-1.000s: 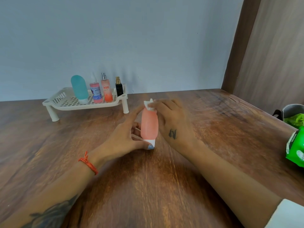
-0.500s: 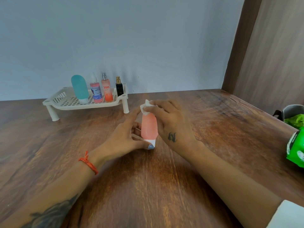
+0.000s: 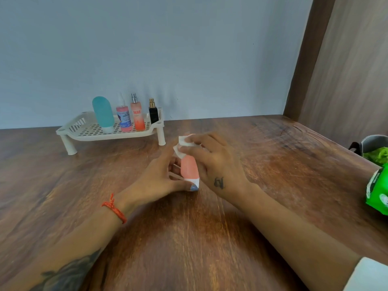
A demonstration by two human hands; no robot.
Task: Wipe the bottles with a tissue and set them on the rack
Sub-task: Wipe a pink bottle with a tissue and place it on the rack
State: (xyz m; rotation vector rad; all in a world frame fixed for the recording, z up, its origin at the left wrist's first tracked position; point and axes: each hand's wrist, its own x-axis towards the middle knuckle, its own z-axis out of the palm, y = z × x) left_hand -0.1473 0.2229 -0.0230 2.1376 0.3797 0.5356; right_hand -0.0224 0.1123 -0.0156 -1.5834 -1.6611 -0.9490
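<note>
So the coral tube (image 3: 190, 170) is standing cap-down on the wooden table (image 3: 210, 238), roughly mid-table, in front of the rack (image 3: 84, 131). Left hand (image 3: 156, 181) has its fingers wrapped round the lower part, thumb pressed against the white cap at the bottom. Right hand (image 3: 212, 162) is curled over the top end, fingers pinching a white tissue (image 3: 181, 147) against the tube's upper side. A bit of motion blur up there, so I can't make out exactly how the tissue folds.

The white slotted rack sits near the back wall with four bottles upright on it, in a row: a teal tube (image 3: 103, 114) on its cap, then a pink spray (image 3: 123, 118) with a blue-ish label (too small to read), then a peach spray (image 3: 137, 116) that reads "ENGAGE", then a little black bottle (image 3: 153, 113) with a gold top. No writing I can make out on the coral one.

Far right edge there's a green pack (image 3: 378, 190) with some white print, unreadable, and a grey bin (image 3: 372, 142) behind it with something green inside.

Red thread on the left wrist, small tattoo on the back of the right hand.
</note>
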